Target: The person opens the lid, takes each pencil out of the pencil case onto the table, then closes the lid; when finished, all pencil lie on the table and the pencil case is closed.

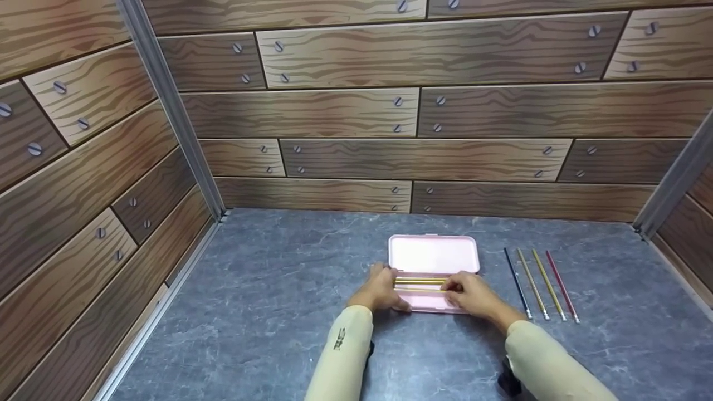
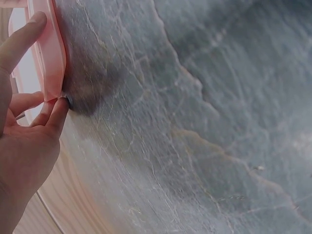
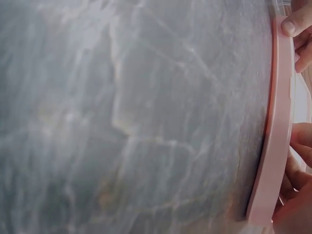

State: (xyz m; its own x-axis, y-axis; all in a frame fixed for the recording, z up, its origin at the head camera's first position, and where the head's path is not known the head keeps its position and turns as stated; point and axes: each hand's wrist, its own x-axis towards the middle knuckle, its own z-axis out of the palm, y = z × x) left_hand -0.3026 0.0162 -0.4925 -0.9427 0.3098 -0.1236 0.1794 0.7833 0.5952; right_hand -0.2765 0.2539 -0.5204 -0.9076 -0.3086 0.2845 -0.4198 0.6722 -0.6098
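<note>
The case (image 1: 428, 302) lies on the tabletop (image 1: 267, 312), its lid (image 1: 433, 254) swung back on the far side. The left hand (image 1: 380, 291) has its grip around the case's left end, thumb at the near edge. The right hand (image 1: 476, 296) has its grip pinching the right end of a pencil (image 1: 419, 289) inside the case, near other yellow pencils (image 1: 420, 280). Right of the case, four pencils (image 1: 548, 285) lie side by side

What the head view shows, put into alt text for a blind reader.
A person's left hand holds an open pink case while the right hand pinches a yellow pencil inside; four more pencils lie to the right on a blue-gray table.
</note>
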